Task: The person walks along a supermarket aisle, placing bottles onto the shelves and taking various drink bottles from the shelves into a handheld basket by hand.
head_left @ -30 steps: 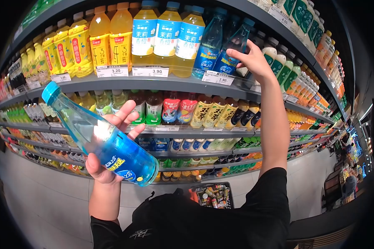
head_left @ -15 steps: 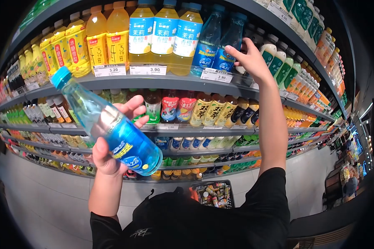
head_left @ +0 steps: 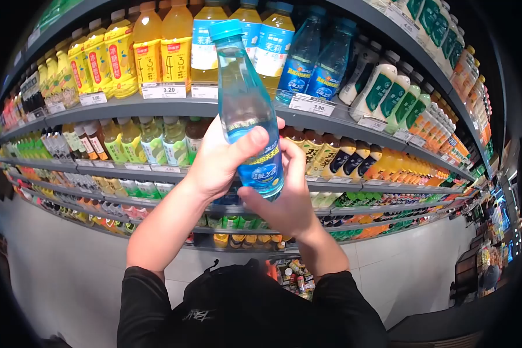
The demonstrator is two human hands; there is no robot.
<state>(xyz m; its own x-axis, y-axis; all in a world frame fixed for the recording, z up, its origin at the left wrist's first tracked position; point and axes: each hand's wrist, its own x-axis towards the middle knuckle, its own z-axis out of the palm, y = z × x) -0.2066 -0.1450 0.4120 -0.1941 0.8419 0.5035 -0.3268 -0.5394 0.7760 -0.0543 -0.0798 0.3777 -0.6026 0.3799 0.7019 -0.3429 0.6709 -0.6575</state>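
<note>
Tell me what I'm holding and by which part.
A blue bottle: your left grip holds its lower half; your right grip is near its base, contact unclear.

Left hand (head_left: 217, 159) gripped a tilted blue bottle (head_left: 245, 87). Right hand (head_left: 291, 200) was at its lower end; stocked shelves (head_left: 174, 108) stood behind.

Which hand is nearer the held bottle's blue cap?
Left. The left hand grips the bottle below the cap, around its middle; the right hand is lower, by the bottle's bottom end.
</note>
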